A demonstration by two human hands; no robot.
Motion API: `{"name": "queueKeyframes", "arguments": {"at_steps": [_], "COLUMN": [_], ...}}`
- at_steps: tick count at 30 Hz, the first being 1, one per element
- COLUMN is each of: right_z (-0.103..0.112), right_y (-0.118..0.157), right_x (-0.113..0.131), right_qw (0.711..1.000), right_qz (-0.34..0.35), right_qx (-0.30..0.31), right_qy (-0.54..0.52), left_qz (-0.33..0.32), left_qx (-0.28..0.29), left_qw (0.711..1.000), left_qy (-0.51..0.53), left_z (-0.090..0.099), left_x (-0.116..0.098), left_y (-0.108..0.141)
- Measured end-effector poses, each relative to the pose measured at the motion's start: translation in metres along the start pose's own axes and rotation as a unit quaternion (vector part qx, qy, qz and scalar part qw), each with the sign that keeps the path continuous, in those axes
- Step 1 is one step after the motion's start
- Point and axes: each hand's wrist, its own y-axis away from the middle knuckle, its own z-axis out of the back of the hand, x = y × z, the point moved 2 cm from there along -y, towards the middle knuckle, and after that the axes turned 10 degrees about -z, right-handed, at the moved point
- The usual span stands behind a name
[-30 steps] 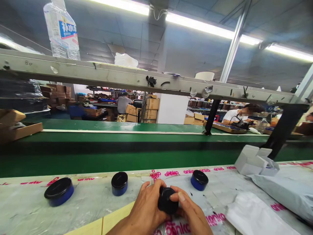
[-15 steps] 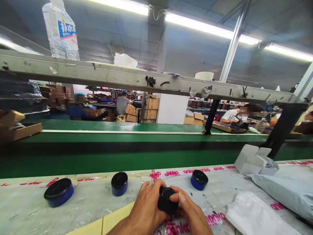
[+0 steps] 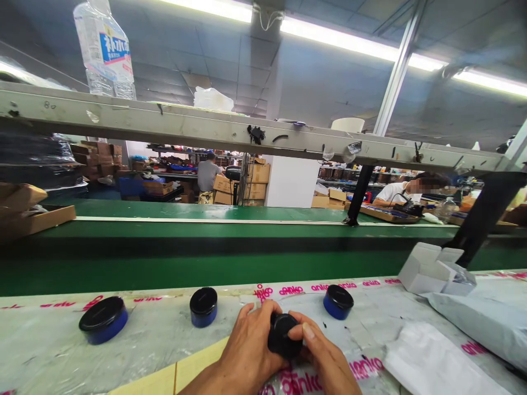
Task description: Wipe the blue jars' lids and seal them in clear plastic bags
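Note:
Between my two hands is a round black part [image 3: 284, 336] with a raised knob-like centre, held above the covered bench. My left hand [image 3: 252, 341] wraps its left side. From the right, my right hand [image 3: 323, 351] grips it, with the thumb and a fingertip at its edge and face. Its underside is hidden by the fingers. Three round pieces with black tops and blue sides stand on the bench: one at far left [image 3: 104, 320], another left of my hands [image 3: 203, 307], the third to their right [image 3: 338, 302].
A yellow sheet [image 3: 164, 378] lies by my left forearm. On the right are an open white box [image 3: 428, 269], a white cloth-like piece [image 3: 436, 356] and a pale plastic bag [image 3: 486, 326]. A metal shelf beam [image 3: 185, 122] crosses above the green surface [image 3: 164, 269]. Two people sit beyond.
The whole view has shifted slightly. My hands keep nearly the same grip on the black part, and the three round pieces stay in place on the bench.

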Motion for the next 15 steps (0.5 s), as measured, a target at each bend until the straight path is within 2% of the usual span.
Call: {"name": "queueKeyframes", "arguments": {"at_steps": [10,15], "right_z": [-0.0007,-0.0001], "right_y": [0.0026,0.0036], "right_x": [0.0024,0.0017], "right_qw": [1.0,0.998], "right_qz": [0.01,0.037], "right_qx": [-0.027,-0.043], "right_qy": [0.01,0.026], "left_qz": [0.007,-0.005], "left_qx": [-0.003,-0.005], "left_qw": [1.0,1.0], "left_qy": [-0.011,-0.008], "left_z": [-0.0016,-0.0028], "left_x": [0.0012,0.0025], "left_y": [-0.0002,0.0005]}}
